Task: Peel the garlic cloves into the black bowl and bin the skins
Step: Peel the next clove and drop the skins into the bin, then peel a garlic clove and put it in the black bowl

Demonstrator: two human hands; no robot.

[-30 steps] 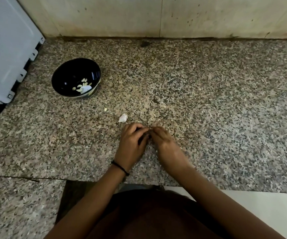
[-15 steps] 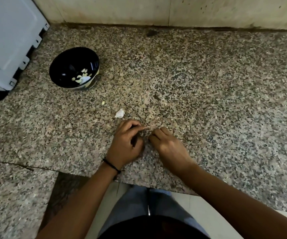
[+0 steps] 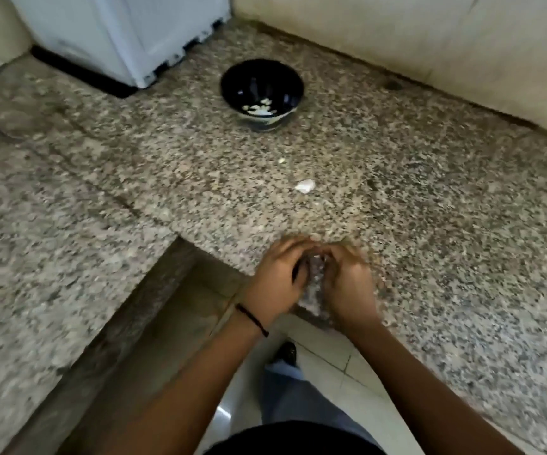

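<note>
The black bowl (image 3: 262,93) stands at the back of the granite counter with several peeled garlic cloves in it. A white garlic piece (image 3: 305,185) lies on the counter between the bowl and my hands, and a tiny pale bit (image 3: 281,161) lies a little farther back. My left hand (image 3: 278,280) and my right hand (image 3: 351,284) are close together at the counter's front edge, fingers curled toward each other. Both are motion-blurred, and whatever is between them is hidden.
A white appliance (image 3: 127,34) stands at the back left, close to the bowl. The granite counter (image 3: 446,224) forms an inner corner just left of my hands. Tiled floor (image 3: 331,372) and my leg show below.
The view has swung left and tilted, so the bowl now sits up the middle. My hands have drawn back from the garlic piece to the counter's front edge, still together.
</note>
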